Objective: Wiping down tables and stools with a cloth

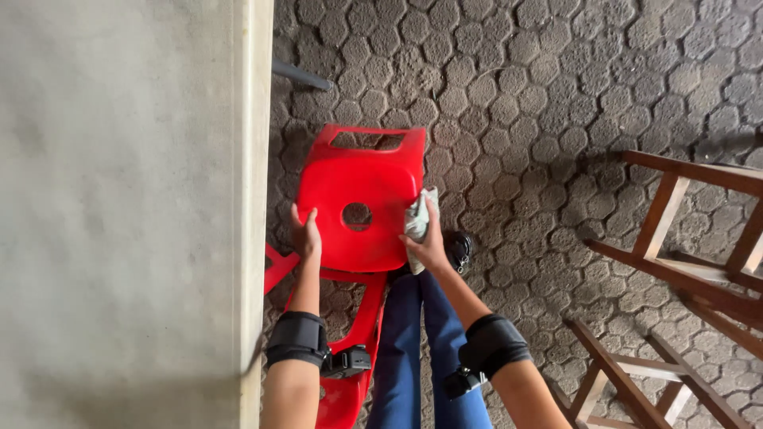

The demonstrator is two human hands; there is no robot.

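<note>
Hexagon-paved floor point(556, 95), grey wall point(119, 199) alongside. Your left hand point(307, 234) is clamped on the left edge of the red chair point(362, 187). Your right hand point(429, 246) is closed round a crumpled cloth point(418, 222), pressed against the seat's right edge.

Wooden frames point(683, 238), hexagonal paving point(540, 95), pale wall point(119, 199)

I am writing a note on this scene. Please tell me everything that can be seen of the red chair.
The red chair looks like glossy moulded plastic. Its seat has a round hole in the middle, and its backrest has a slot-shaped opening. It stands on hexagon paving beside a pale table edge. The left hand grips the seat's left rim; the right hand presses a crumpled pale cloth against its right rim. More red plastic shows below it.
</note>
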